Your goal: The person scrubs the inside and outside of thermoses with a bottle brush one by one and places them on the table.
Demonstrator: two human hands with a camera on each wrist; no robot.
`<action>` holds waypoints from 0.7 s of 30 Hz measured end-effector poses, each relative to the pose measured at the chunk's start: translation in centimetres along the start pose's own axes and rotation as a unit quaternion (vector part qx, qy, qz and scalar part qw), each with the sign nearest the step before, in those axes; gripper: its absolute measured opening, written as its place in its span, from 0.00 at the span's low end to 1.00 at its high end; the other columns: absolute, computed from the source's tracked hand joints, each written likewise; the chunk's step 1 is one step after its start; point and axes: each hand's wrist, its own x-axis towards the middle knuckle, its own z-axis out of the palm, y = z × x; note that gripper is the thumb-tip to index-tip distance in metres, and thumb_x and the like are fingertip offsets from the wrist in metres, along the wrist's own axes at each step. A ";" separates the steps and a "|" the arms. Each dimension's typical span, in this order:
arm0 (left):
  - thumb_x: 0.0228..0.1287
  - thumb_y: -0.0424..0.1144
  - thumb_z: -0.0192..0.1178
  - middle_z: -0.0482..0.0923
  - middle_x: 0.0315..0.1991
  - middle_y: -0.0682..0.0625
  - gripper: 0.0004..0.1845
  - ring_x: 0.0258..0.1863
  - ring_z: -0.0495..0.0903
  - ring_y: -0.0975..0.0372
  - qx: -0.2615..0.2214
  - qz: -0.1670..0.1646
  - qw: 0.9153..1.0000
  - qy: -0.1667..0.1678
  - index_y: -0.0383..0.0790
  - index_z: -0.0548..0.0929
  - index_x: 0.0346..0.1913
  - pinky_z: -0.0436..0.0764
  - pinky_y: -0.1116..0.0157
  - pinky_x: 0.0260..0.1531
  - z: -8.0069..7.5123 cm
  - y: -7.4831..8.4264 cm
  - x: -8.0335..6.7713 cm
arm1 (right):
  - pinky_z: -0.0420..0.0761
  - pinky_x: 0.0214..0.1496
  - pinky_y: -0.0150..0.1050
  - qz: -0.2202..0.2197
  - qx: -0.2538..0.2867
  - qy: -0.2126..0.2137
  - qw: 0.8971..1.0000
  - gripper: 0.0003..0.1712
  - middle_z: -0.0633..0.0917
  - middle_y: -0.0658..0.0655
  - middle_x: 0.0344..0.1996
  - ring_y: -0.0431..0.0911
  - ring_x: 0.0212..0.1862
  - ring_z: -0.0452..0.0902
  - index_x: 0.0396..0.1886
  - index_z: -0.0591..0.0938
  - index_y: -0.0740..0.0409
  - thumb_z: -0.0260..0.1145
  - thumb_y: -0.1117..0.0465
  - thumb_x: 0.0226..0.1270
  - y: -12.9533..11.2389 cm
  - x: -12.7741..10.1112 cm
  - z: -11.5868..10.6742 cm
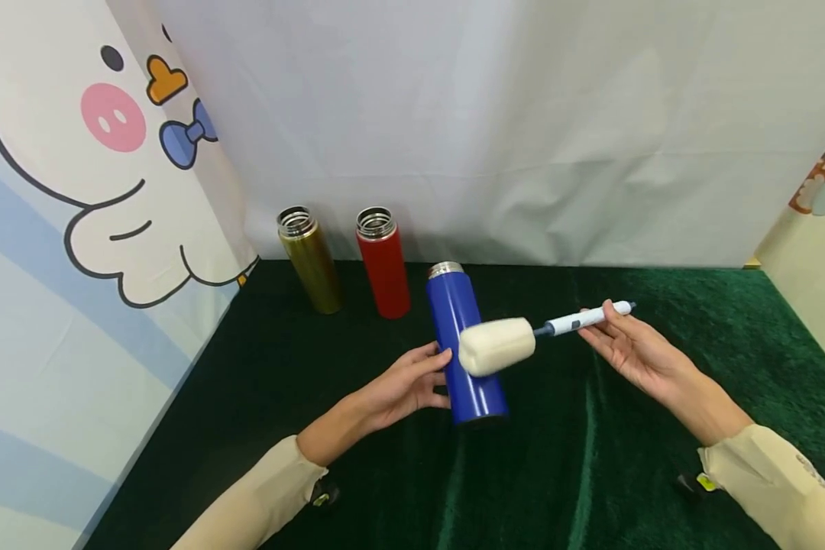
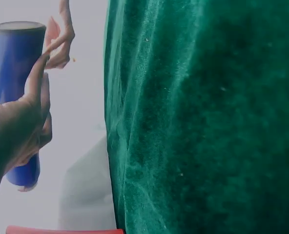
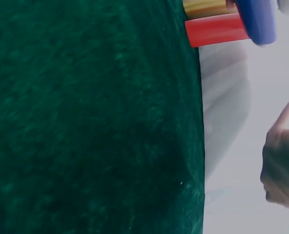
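My left hand (image 1: pixel 409 386) grips a blue thermos bottle (image 1: pixel 454 313) around its middle, thumb across the front. The bottle tilts, with its bare steel neck pointing up and away; in the left wrist view the blue bottle (image 2: pixel 18 63) is seen with its base at the top. My right hand (image 1: pixel 642 355) pinches the white handle (image 1: pixel 584 319) of a sponge bottle brush between thumb and fingers. Its cream sponge head (image 1: pixel 497 346) overlaps the blue bottle's side in the head view. In the right wrist view the right hand (image 3: pixel 283 163) shows at the right edge.
A gold bottle (image 1: pixel 314 267) and a red bottle (image 1: pixel 385 271) stand uncapped at the back left of the dark green cloth (image 1: pixel 522 473). Behind them hangs a white curtain (image 1: pixel 488 137). A cartoon-printed panel (image 1: pixel 137 229) borders the left side.
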 end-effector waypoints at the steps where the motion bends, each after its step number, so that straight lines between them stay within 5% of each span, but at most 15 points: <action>1: 0.83 0.47 0.43 0.57 0.79 0.36 0.33 0.70 0.71 0.51 -0.011 0.006 1.000 0.008 0.43 0.47 0.81 0.67 0.38 0.72 0.0 0.1 0.1 | 0.81 0.66 0.41 0.006 -0.017 -0.011 1.000 0.14 0.83 0.60 0.53 0.51 0.59 0.84 0.52 0.76 0.60 0.45 0.60 0.84 0.1 0.0 0.0; 4: 0.82 0.49 0.46 0.59 0.78 0.37 0.34 0.67 0.73 0.53 -0.029 0.016 0.999 0.027 0.43 0.48 0.81 0.65 0.38 0.73 -0.1 0.2 0.5 | 0.81 0.66 0.41 0.013 -0.046 -0.034 0.998 0.15 0.84 0.61 0.53 0.50 0.60 0.84 0.53 0.76 0.60 0.42 0.61 0.85 0.1 -0.1 0.1; 7: 0.82 0.51 0.47 0.61 0.77 0.37 0.34 0.67 0.74 0.54 0.008 0.014 0.999 0.033 0.43 0.49 0.81 0.68 0.41 0.73 -0.2 0.0 0.7 | 0.81 0.66 0.42 0.001 -0.036 -0.026 0.999 0.14 0.84 0.62 0.54 0.51 0.59 0.84 0.53 0.75 0.61 0.43 0.62 0.85 -0.1 0.0 0.6; 11: 0.81 0.50 0.49 0.60 0.78 0.37 0.35 0.71 0.72 0.51 0.076 0.000 0.997 0.015 0.45 0.50 0.81 0.72 0.43 0.70 -0.3 -0.2 0.6 | 0.80 0.68 0.43 -0.029 0.049 0.021 0.998 0.11 0.83 0.64 0.53 0.56 0.58 0.84 0.56 0.73 0.60 0.50 0.63 0.82 -1.1 0.1 1.4; 15: 0.78 0.51 0.54 0.59 0.78 0.39 0.38 0.74 0.68 0.47 0.087 -0.014 0.996 -0.003 0.48 0.50 0.81 0.71 0.41 0.70 -0.3 -0.4 0.5 | 0.77 0.70 0.43 -0.044 0.120 0.051 0.990 0.12 0.82 0.65 0.53 0.59 0.57 0.84 0.58 0.72 0.56 0.55 0.64 0.79 -1.8 0.1 1.5; 21: 0.80 0.45 0.51 0.55 0.80 0.40 0.35 0.76 0.63 0.45 0.065 0.006 0.998 0.002 0.48 0.49 0.82 0.69 0.40 0.72 -0.4 -0.2 0.4 | 0.81 0.66 0.42 0.002 0.026 0.015 1.000 0.11 0.84 0.61 0.52 0.53 0.57 0.85 0.52 0.75 0.60 0.48 0.61 0.83 -0.8 0.0 0.8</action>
